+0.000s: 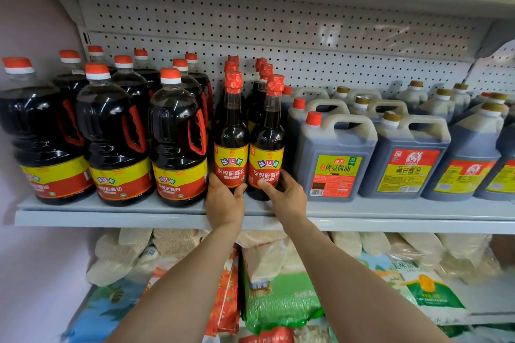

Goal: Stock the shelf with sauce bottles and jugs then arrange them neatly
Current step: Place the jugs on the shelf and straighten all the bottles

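Left grip (224, 201): fingers curled round base of left front bottle (231, 147).
Right grip (287, 195): fingers curled round base of right front bottle (266, 153).
Location: both upright, touching, on shelf (111, 214).
Left neighbour: handled bottles (178, 145).
Right neighbour: jugs (334, 156).

A grey metal shelf (111, 217) with a perforated back panel (278, 22) carries rows of dark sauce. At its left stand large round bottles (114, 133) with red-and-white caps and red handles, three across and running back in rows. In the middle stand two rows of slim bottles (231, 145) with red foil caps, upright at the shelf's front edge. To the right stand squarish jugs (334, 159) with moulded handles, the nearest row red-capped, the others gold-capped (407, 164). Below, a lower shelf (487, 303) holds bagged goods (278, 301).
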Demonstrator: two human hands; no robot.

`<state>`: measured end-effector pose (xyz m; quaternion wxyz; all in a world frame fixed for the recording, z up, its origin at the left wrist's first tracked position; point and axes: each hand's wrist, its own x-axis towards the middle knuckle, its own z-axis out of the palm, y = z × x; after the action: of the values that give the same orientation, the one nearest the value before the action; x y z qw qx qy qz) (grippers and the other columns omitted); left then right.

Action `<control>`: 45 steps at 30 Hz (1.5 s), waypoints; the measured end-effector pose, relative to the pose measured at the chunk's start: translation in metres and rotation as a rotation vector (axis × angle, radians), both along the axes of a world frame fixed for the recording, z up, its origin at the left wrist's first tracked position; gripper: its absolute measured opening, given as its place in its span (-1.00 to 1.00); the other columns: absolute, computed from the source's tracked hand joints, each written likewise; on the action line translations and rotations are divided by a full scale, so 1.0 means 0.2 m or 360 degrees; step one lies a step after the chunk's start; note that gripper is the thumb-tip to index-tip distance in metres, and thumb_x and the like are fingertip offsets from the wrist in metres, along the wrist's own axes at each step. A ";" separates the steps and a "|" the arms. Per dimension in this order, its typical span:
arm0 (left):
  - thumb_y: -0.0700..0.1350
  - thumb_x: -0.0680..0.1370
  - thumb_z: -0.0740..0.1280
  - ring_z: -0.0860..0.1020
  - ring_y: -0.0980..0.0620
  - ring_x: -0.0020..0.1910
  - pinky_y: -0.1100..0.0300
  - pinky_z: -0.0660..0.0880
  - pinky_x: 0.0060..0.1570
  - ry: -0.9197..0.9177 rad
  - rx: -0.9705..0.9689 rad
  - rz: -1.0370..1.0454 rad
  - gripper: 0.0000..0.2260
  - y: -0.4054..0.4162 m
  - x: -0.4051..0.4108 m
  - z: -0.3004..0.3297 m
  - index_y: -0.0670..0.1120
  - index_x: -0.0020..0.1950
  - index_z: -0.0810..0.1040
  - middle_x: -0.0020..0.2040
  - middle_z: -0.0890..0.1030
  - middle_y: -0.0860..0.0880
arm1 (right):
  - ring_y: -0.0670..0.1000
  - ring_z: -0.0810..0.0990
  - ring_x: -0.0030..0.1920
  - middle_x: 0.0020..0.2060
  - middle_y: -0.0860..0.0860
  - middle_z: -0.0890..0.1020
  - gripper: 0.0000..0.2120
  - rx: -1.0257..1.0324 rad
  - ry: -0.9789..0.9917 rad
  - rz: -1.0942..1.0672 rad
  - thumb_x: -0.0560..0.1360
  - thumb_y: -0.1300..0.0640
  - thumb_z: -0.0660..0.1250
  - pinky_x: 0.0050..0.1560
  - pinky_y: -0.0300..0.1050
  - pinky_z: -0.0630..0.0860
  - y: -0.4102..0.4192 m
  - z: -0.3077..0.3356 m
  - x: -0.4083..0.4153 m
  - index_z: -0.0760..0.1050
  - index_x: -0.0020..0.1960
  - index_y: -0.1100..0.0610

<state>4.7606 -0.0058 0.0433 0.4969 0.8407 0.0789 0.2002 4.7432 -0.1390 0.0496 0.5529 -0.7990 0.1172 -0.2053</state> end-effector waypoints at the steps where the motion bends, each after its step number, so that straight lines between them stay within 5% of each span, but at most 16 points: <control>1: 0.09 0.46 0.49 0.51 -0.20 0.30 -0.15 0.51 0.23 -0.0003 -0.0004 -0.0001 -0.33 0.00 0.00 0.00 -0.13 0.43 0.29 0.33 0.52 -0.14 | -0.09 0.65 0.08 0.07 -0.12 0.71 -0.46 -0.0008 0.0000 -0.0004 0.39 -0.18 0.55 0.16 -0.10 0.58 0.00 0.00 -0.01 0.56 0.30 -0.03; 26: 0.08 0.50 0.46 0.42 -0.21 0.38 -0.11 0.43 0.31 -0.0077 0.0044 -0.0095 -0.25 0.03 -0.05 -0.01 -0.20 0.52 0.19 0.41 0.43 -0.19 | -0.17 0.63 0.07 0.06 -0.17 0.69 -0.52 -0.0070 -0.0020 0.0002 0.45 -0.17 0.49 0.03 -0.31 0.50 0.02 0.00 -0.06 0.53 0.32 -0.08; 31: 0.02 0.49 0.48 0.40 -0.19 0.40 -0.10 0.39 0.33 -0.0061 -0.0057 -0.0196 -0.26 0.07 -0.05 0.01 -0.17 0.52 0.19 0.43 0.41 -0.17 | -0.12 0.63 0.17 0.15 -0.15 0.68 -0.40 0.0082 0.0033 0.0042 0.41 -0.21 0.51 0.27 0.00 0.56 0.03 0.02 -0.10 0.50 0.38 -0.03; 35: -0.05 0.51 0.47 0.41 -0.14 0.40 -0.06 0.38 0.34 -0.0073 -0.0159 -0.0315 -0.30 0.13 -0.11 0.00 -0.14 0.55 0.20 0.45 0.41 -0.13 | -0.10 0.56 0.31 0.32 -0.04 0.60 -0.27 0.0288 0.0051 -0.0038 0.41 -0.16 0.54 0.37 0.03 0.49 0.04 0.05 -0.24 0.42 0.48 0.08; 45: -0.05 0.57 0.41 0.49 -0.07 0.32 0.02 0.46 0.27 -0.0251 -0.0179 -0.0510 -0.58 0.37 -0.24 0.13 -0.12 0.38 0.43 0.32 0.54 -0.08 | -0.05 0.67 0.08 0.03 -0.03 0.72 -0.59 0.0083 -0.0079 -0.0273 0.48 -0.11 0.49 0.23 -0.02 0.56 0.01 0.26 -0.50 0.66 0.21 0.11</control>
<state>4.7122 0.0680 0.0694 0.5733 0.7951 -0.0841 0.1790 4.6427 -0.1368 0.1018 0.5565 -0.7661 0.1768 -0.2686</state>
